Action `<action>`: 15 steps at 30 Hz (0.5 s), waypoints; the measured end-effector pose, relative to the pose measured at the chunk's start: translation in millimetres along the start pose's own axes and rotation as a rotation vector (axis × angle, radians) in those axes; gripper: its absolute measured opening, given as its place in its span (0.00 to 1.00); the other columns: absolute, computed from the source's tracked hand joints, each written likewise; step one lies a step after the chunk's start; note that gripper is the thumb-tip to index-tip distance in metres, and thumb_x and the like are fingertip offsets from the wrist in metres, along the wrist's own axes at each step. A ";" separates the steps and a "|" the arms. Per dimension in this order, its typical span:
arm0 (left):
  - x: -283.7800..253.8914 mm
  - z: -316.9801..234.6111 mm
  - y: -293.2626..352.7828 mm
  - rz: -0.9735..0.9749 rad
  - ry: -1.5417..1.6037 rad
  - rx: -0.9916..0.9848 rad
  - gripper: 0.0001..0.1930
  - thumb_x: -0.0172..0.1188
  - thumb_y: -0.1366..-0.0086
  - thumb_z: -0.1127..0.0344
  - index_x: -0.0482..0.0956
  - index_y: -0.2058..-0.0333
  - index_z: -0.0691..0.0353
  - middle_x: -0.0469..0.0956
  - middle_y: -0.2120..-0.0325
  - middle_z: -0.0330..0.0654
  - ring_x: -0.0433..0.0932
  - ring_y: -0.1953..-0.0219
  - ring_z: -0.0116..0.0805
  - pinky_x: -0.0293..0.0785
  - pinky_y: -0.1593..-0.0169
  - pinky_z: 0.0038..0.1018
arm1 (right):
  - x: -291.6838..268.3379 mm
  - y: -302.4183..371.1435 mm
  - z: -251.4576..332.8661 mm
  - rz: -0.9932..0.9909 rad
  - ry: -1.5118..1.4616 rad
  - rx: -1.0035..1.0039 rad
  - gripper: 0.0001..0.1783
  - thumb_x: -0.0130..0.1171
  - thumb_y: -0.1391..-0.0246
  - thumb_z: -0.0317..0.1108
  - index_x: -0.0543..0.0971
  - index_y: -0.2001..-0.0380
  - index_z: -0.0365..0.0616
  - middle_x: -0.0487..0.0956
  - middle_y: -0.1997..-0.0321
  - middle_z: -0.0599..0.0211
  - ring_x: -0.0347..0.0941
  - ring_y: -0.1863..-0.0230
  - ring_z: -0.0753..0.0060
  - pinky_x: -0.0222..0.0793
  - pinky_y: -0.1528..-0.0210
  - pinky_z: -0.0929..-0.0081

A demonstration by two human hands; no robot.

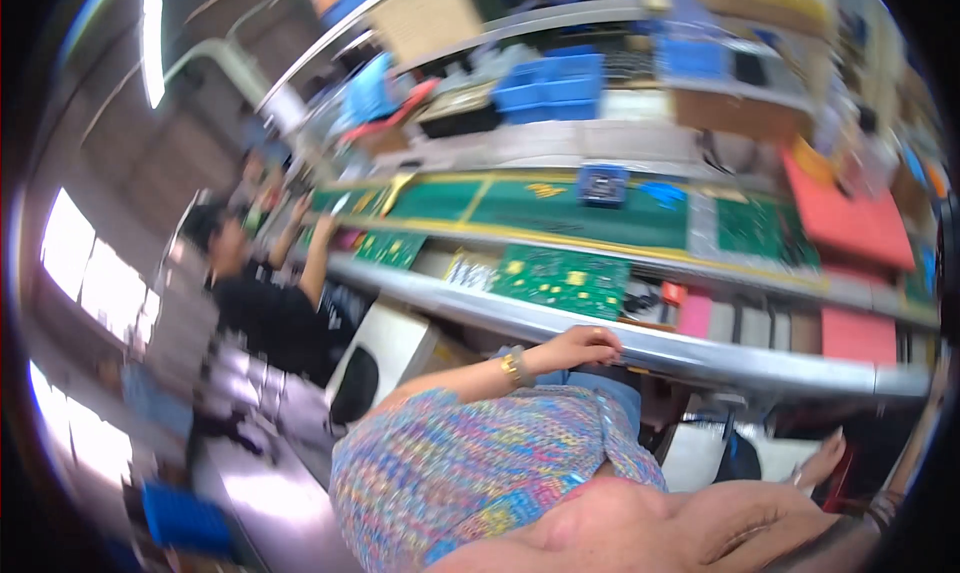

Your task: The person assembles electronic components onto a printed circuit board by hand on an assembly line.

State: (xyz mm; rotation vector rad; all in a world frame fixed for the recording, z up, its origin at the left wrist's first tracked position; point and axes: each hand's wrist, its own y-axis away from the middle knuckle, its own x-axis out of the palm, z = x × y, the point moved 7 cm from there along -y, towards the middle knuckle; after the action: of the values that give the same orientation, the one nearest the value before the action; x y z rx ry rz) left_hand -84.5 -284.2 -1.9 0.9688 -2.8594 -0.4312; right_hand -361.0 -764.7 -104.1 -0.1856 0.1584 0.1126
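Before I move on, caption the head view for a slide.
Left hand, gold band at the wrist, beside the metal workbench rail, with a green circuit board lying beyond.

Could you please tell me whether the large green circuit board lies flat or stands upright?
It lies flat: the large green circuit board shows its broad, speckled face upward.

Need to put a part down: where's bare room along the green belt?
The green belt looks bare between the yellow object and yellow stripe, and from that stripe to the small yellow pieces. Crowded: beside the metal rail, where green circuit boards and white parts lie.
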 end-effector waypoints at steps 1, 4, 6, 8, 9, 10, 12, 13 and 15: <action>4.4 -3.8 0.9 -0.022 0.012 0.059 0.10 0.55 0.38 0.67 0.74 0.58 0.62 0.75 0.65 0.36 0.74 0.62 0.23 0.72 0.58 0.21 | 2.9 11.3 30.3 -0.003 0.021 -0.030 0.22 0.47 0.40 0.45 0.73 0.55 0.36 0.72 0.72 0.70 0.67 0.72 0.79 0.64 0.69 0.81; 20.5 -27.0 -8.0 -0.064 -0.140 0.355 0.11 0.56 0.39 0.70 0.74 0.57 0.64 0.74 0.62 0.38 0.73 0.61 0.25 0.72 0.56 0.23 | 104.8 92.6 113.3 0.506 -0.626 0.170 0.22 0.43 0.40 0.51 0.70 0.55 0.43 0.64 0.76 0.78 0.52 0.81 0.89 0.43 0.83 0.88; 37.7 -70.0 1.2 -0.030 -0.328 0.494 0.14 0.60 0.44 0.73 0.74 0.57 0.61 0.73 0.60 0.41 0.74 0.59 0.31 0.71 0.55 0.26 | 170.0 174.3 159.6 1.006 -0.875 0.441 0.20 0.45 0.41 0.44 0.64 0.50 0.47 0.67 0.69 0.76 0.57 0.79 0.88 0.52 0.84 0.90; 39.4 -91.7 15.2 -0.107 -0.392 0.662 0.15 0.61 0.47 0.74 0.75 0.58 0.61 0.73 0.60 0.42 0.73 0.59 0.33 0.71 0.55 0.27 | 209.5 246.4 207.9 1.324 -1.081 0.602 0.23 0.46 0.43 0.37 0.58 0.45 0.47 0.68 0.56 0.69 0.67 0.65 0.80 0.64 0.77 0.84; 30.8 -98.3 19.1 -0.173 -0.413 0.741 0.15 0.61 0.47 0.74 0.75 0.59 0.61 0.73 0.60 0.42 0.73 0.59 0.34 0.71 0.55 0.28 | 230.3 274.6 219.8 1.440 -1.328 0.763 0.29 0.44 0.43 0.44 0.54 0.41 0.47 0.63 0.47 0.60 0.62 0.52 0.67 0.61 0.60 0.70; 24.2 -100.7 22.8 -0.227 -0.425 0.811 0.14 0.61 0.48 0.74 0.75 0.60 0.61 0.74 0.61 0.43 0.73 0.58 0.35 0.71 0.55 0.28 | 243.1 293.6 230.3 1.523 -1.588 0.921 0.35 0.43 0.43 0.50 0.50 0.37 0.47 0.59 0.38 0.52 0.57 0.39 0.53 0.57 0.42 0.56; -19.8 -76.0 22.0 -0.383 -0.200 0.658 0.10 0.60 0.48 0.76 0.77 0.64 0.61 0.76 0.66 0.42 0.74 0.59 0.36 0.69 0.54 0.29 | 265.3 320.9 263.3 1.603 -1.529 0.914 0.37 0.39 0.44 0.59 0.54 0.39 0.47 0.54 0.35 0.51 0.56 0.38 0.49 0.56 0.40 0.52; -29.0 -97.0 38.4 -0.475 -0.376 0.844 0.11 0.59 0.47 0.78 0.77 0.63 0.61 0.76 0.67 0.42 0.74 0.60 0.36 0.70 0.55 0.29 | 273.3 333.7 273.9 1.631 -1.732 1.285 0.37 0.38 0.44 0.61 0.54 0.39 0.47 0.54 0.35 0.52 0.58 0.39 0.50 0.59 0.42 0.52; -51.9 -81.5 43.7 -0.482 -0.143 0.703 0.13 0.58 0.46 0.78 0.76 0.60 0.63 0.74 0.63 0.42 0.74 0.60 0.32 0.72 0.57 0.26 | 283.3 350.5 291.5 1.715 -1.744 1.341 0.37 0.38 0.43 0.61 0.55 0.39 0.47 0.56 0.36 0.54 0.60 0.40 0.53 0.64 0.45 0.56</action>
State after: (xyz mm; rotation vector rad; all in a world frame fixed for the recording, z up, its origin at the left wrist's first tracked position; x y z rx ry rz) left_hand -54.4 -238.7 89.1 1.8054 -2.9128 0.5568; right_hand -84.5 -339.0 70.3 1.4703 -1.4111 1.7295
